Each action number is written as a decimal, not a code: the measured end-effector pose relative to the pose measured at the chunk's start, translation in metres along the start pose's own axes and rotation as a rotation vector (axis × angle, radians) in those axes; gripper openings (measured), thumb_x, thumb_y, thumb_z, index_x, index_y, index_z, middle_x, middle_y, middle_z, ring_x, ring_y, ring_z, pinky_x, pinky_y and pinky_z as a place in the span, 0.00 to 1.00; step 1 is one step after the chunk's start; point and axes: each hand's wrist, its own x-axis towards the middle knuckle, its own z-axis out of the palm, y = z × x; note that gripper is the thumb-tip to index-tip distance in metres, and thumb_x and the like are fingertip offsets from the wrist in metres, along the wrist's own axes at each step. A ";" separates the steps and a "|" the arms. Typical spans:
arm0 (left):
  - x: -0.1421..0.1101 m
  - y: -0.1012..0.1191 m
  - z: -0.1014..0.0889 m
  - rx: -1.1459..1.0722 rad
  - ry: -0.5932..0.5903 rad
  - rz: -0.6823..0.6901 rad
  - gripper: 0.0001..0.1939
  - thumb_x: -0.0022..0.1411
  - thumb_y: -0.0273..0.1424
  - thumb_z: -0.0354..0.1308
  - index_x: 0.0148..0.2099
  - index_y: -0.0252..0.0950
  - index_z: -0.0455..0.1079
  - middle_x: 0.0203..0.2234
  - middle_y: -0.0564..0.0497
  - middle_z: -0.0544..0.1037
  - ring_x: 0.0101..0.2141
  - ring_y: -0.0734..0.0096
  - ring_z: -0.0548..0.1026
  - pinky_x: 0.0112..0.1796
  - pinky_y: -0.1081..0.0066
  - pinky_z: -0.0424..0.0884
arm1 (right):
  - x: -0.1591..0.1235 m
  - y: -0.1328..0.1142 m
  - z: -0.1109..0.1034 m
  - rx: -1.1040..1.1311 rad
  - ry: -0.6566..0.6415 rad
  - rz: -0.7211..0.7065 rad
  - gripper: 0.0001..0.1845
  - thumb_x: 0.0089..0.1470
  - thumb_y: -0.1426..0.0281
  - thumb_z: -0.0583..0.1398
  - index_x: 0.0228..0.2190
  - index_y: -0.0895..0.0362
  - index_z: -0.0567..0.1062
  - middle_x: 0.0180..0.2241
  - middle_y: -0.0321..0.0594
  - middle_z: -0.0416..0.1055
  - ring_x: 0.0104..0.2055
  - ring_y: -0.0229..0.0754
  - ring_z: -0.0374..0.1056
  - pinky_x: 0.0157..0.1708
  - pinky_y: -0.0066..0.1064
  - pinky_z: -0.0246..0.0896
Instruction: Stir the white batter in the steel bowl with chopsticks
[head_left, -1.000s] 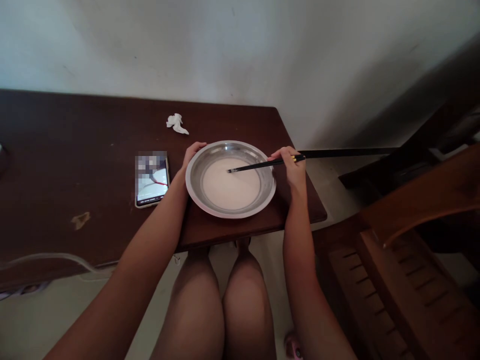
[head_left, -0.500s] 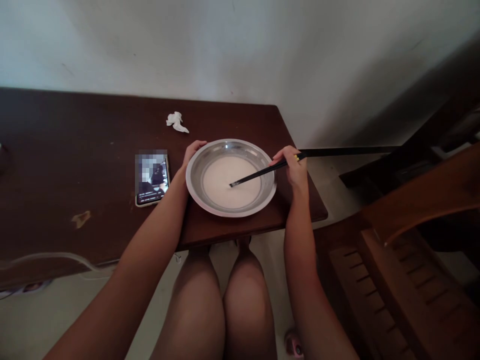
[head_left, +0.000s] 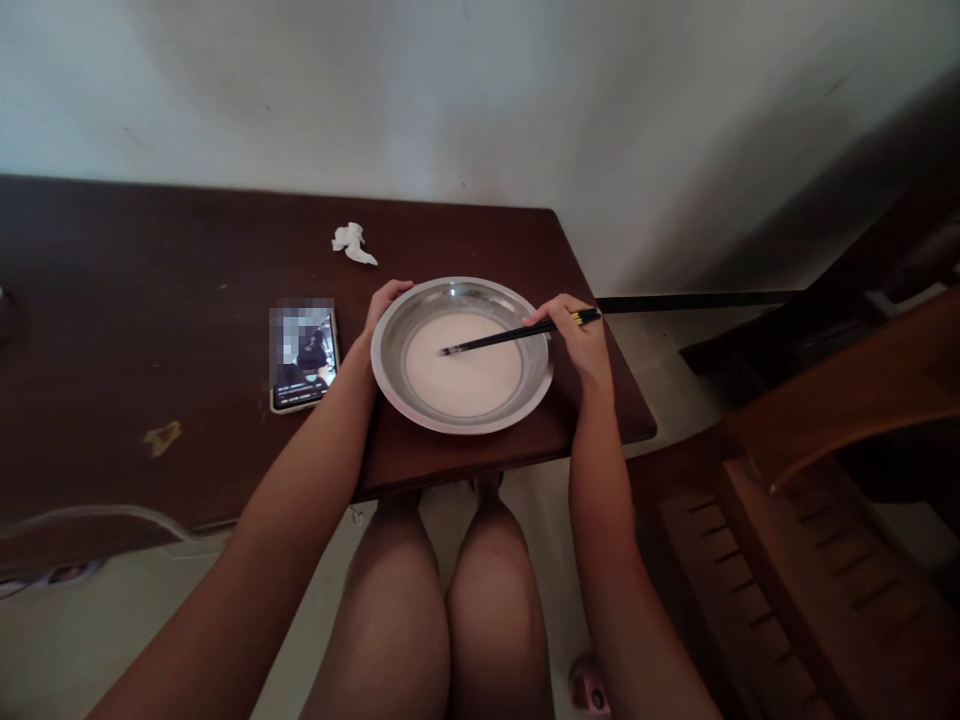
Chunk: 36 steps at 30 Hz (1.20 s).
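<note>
A round metal basin [head_left: 463, 424] rests on the table close to its front edge. Pale, off-white liquid [head_left: 465, 380] covers the bottom of it. My left hand [head_left: 385, 304] grips the basin's left side, with part of the fingers hidden behind the rim. Beyond the right rim, my right hand [head_left: 576, 335] is closed around black chopsticks [head_left: 501, 338] with yellow marks near the top. They slant down to the left, their tips at the liquid in the left-centre of the basin.
The dark brown table [head_left: 187, 250] meets a pale wall [head_left: 480, 110]. Left of the basin lies a phone [head_left: 306, 360] with a lit screen; a crumpled white tissue [head_left: 354, 243] is behind. A white cable [head_left: 127, 511] crosses the front left edge. At right stands a wooden chair [head_left: 795, 540].
My right hand has shifted slightly left, and the chopstick tips have moved left and a little toward the far side of the basin. My left hand and the basin stay put.
</note>
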 end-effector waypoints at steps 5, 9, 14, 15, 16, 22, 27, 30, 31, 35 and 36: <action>0.003 -0.001 -0.003 -0.010 -0.002 -0.029 0.12 0.69 0.31 0.54 0.30 0.39 0.69 0.18 0.53 0.72 0.20 0.66 0.68 0.27 0.70 0.70 | 0.002 0.004 0.000 0.040 0.215 0.018 0.29 0.59 0.41 0.61 0.22 0.51 0.78 0.20 0.31 0.74 0.23 0.36 0.75 0.33 0.33 0.73; 0.009 -0.004 -0.008 -0.001 -0.003 0.003 0.07 0.65 0.31 0.56 0.33 0.40 0.70 0.17 0.54 0.70 0.20 0.65 0.68 0.27 0.69 0.72 | 0.000 0.001 0.001 0.046 0.036 0.043 0.29 0.57 0.41 0.63 0.21 0.51 0.78 0.20 0.31 0.75 0.24 0.37 0.75 0.33 0.33 0.74; 0.014 -0.005 -0.011 0.027 -0.031 0.019 0.07 0.65 0.32 0.57 0.32 0.40 0.69 0.19 0.53 0.71 0.20 0.65 0.69 0.28 0.69 0.72 | 0.001 0.005 -0.001 0.009 0.183 0.029 0.29 0.58 0.40 0.62 0.25 0.51 0.79 0.23 0.31 0.78 0.26 0.36 0.77 0.36 0.34 0.75; 0.015 -0.005 -0.011 0.038 -0.031 0.025 0.07 0.65 0.33 0.57 0.32 0.41 0.69 0.19 0.53 0.72 0.21 0.65 0.69 0.28 0.68 0.72 | 0.001 0.006 -0.001 0.025 0.222 0.035 0.29 0.59 0.40 0.61 0.24 0.51 0.78 0.22 0.31 0.77 0.25 0.36 0.76 0.34 0.33 0.74; 0.015 -0.006 -0.011 0.050 -0.028 0.035 0.07 0.64 0.33 0.57 0.32 0.41 0.69 0.19 0.53 0.71 0.22 0.64 0.70 0.29 0.67 0.73 | 0.001 0.007 -0.001 0.046 0.227 0.039 0.30 0.59 0.40 0.61 0.23 0.51 0.77 0.21 0.31 0.76 0.24 0.36 0.76 0.32 0.32 0.73; 0.017 -0.006 -0.012 0.117 -0.015 0.081 0.07 0.62 0.34 0.59 0.31 0.41 0.68 0.18 0.53 0.70 0.25 0.60 0.73 0.33 0.64 0.75 | -0.001 0.000 0.001 -0.006 0.029 0.046 0.28 0.58 0.41 0.63 0.23 0.51 0.78 0.22 0.33 0.77 0.29 0.39 0.78 0.39 0.36 0.76; 0.011 -0.005 -0.009 0.090 -0.016 0.063 0.09 0.64 0.33 0.58 0.29 0.40 0.69 0.19 0.52 0.71 0.25 0.61 0.72 0.34 0.64 0.74 | 0.001 0.004 -0.001 0.017 0.202 0.052 0.31 0.60 0.39 0.59 0.22 0.51 0.76 0.20 0.31 0.73 0.25 0.37 0.76 0.34 0.33 0.74; 0.006 -0.003 -0.005 0.052 -0.004 0.029 0.14 0.68 0.32 0.54 0.28 0.39 0.68 0.18 0.52 0.70 0.22 0.65 0.69 0.31 0.66 0.72 | -0.001 0.002 0.000 0.043 0.068 0.074 0.31 0.57 0.39 0.62 0.21 0.51 0.76 0.19 0.31 0.73 0.24 0.37 0.74 0.32 0.33 0.73; 0.005 -0.003 -0.004 0.046 -0.002 0.022 0.16 0.69 0.32 0.53 0.27 0.39 0.68 0.18 0.52 0.70 0.21 0.66 0.68 0.30 0.67 0.71 | -0.001 0.001 0.000 0.036 0.022 0.071 0.30 0.56 0.39 0.63 0.21 0.51 0.76 0.20 0.31 0.74 0.25 0.37 0.75 0.33 0.33 0.74; 0.007 -0.003 -0.006 0.067 -0.014 0.035 0.14 0.68 0.33 0.56 0.28 0.40 0.67 0.18 0.53 0.70 0.20 0.67 0.66 0.28 0.68 0.70 | 0.000 0.001 -0.001 -0.003 0.112 0.019 0.28 0.59 0.42 0.62 0.22 0.51 0.78 0.22 0.33 0.77 0.30 0.38 0.78 0.39 0.34 0.75; 0.008 -0.003 -0.007 0.079 -0.020 0.045 0.12 0.67 0.33 0.57 0.29 0.40 0.67 0.18 0.54 0.70 0.20 0.66 0.67 0.29 0.68 0.70 | 0.001 0.002 -0.001 0.004 0.165 0.024 0.29 0.59 0.41 0.61 0.23 0.51 0.78 0.22 0.33 0.76 0.29 0.38 0.78 0.38 0.34 0.74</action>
